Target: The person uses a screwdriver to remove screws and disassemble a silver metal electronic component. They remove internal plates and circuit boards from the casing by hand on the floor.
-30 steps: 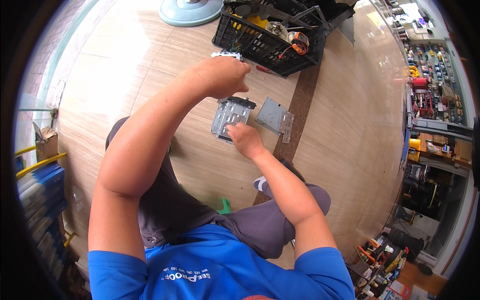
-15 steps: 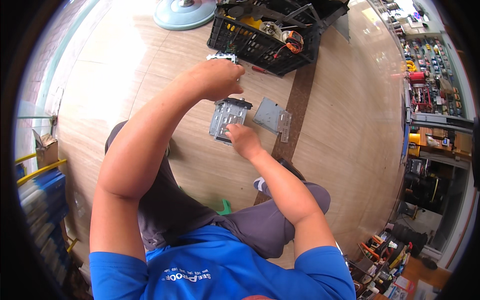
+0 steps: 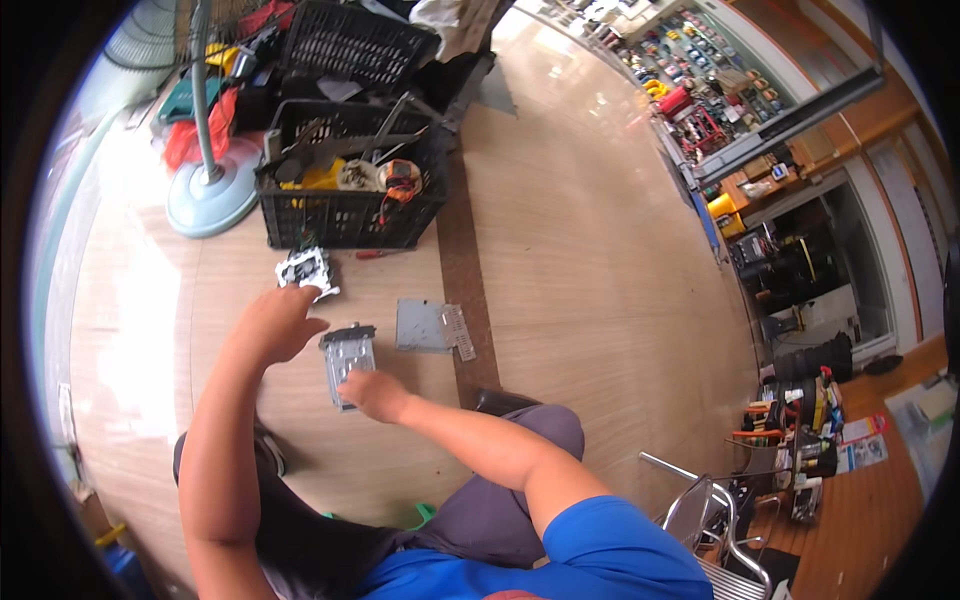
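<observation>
A grey metal device casing point(image 3: 349, 358) with a dark front end lies on the floor before me. My right hand point(image 3: 376, 396) is closed at its near right edge, the fingertips partly hidden. My left hand point(image 3: 278, 325) is open, palm down, its thumb spread away from the fingers. Its fingertips reach the near edge of a white and silver mechanism point(image 3: 305, 272); whether they touch it I cannot tell. To the right of the casing lies a flat grey metal plate point(image 3: 420, 326) with a perforated strip point(image 3: 459, 333) along its right side.
A black plastic crate point(image 3: 345, 222) of tools and parts stands beyond, with a red-handled tool point(image 3: 370, 254) before it. Left of it is a fan's round base point(image 3: 212, 200). A dark floor strip point(image 3: 468, 290) runs past the plate. A metal-framed chair point(image 3: 735, 530) stands at the lower right.
The view has swung, so the floor things sit lower and further left. My left thumb now stands wider from the fingers. My right hand stays at the casing.
</observation>
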The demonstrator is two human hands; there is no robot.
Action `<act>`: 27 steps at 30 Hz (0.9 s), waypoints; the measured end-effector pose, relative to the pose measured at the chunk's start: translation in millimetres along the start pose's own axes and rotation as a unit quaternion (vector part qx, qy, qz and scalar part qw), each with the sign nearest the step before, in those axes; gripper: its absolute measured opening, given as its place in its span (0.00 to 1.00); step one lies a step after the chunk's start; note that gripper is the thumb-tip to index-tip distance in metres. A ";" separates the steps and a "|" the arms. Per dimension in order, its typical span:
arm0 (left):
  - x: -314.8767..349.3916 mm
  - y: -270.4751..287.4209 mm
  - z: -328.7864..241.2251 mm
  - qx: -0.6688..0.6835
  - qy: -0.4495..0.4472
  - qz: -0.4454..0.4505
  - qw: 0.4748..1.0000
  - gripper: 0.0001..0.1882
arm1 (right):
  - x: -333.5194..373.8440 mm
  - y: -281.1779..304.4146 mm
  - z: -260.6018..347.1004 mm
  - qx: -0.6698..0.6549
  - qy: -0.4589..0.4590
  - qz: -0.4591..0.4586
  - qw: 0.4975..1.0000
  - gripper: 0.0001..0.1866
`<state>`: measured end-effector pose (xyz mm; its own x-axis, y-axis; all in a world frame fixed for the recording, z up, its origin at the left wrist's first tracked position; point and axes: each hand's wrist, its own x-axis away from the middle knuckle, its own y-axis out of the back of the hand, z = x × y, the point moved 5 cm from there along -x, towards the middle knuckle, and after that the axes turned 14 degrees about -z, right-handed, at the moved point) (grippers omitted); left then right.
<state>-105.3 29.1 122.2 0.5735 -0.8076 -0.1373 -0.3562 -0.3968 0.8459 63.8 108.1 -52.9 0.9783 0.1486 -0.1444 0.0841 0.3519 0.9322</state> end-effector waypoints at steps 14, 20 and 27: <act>-0.2 -4.5 -1.8 -0.011 0.032 0.065 0.997 0.22 | 6.0 -10.3 -9.8 -0.131 -0.139 -0.011 0.981 0.15; 0.8 -3.6 -1.2 -0.005 0.026 0.053 0.998 0.22 | 1.4 -8.2 -4.9 -0.174 -0.142 -0.003 0.974 0.14; -0.9 -1.8 -8.2 0.000 0.033 0.058 0.998 0.22 | 5.3 -8.9 -12.4 -0.218 -0.162 -0.047 0.961 0.16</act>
<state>-99.2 34.1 125.0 0.5760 -0.8175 -0.0039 -0.4236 -0.3025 0.8539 66.0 117.3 -66.1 0.9838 -0.1736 -0.0441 0.1567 0.7147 0.6817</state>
